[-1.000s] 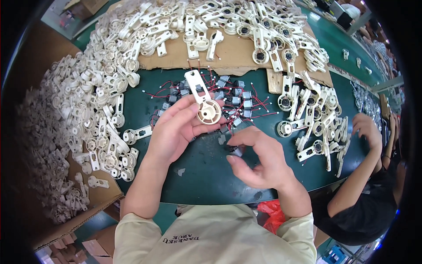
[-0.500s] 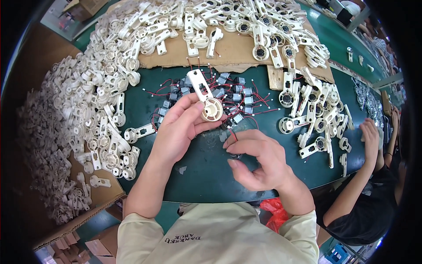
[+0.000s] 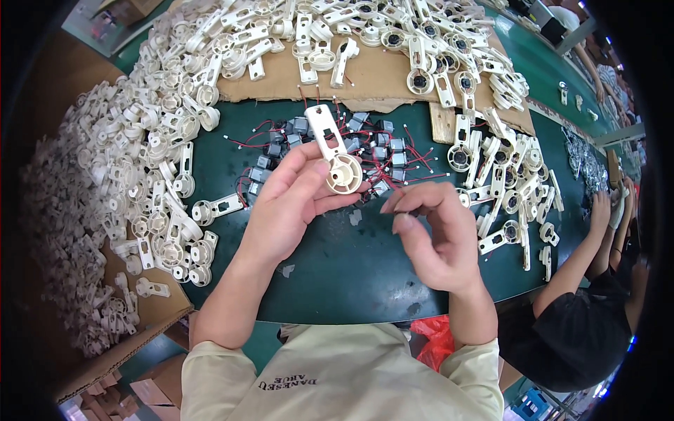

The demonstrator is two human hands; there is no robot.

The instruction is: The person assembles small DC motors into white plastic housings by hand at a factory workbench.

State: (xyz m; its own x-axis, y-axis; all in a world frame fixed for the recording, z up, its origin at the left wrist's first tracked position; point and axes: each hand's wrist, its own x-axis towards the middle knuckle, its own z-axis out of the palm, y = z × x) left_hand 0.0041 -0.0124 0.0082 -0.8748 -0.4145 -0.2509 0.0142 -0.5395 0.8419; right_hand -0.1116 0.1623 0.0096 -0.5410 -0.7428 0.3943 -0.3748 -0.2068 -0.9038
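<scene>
Box (image 3: 167, 309) at left is heaped — white plastic parts (image 3: 90, 210) inside

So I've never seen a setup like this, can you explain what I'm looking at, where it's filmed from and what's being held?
There's no robot here: these are a person's bare hands, seen from a camera worn on the head and looking down. Its wide fisheye lens bends straight edges. The left hand holds a cream part with a slotted bar and a spoked ring. The right hand is curled nearby; I see nothing in it. On the green table lie gray blocks with red wires, with more cream parts heaped around.
</scene>
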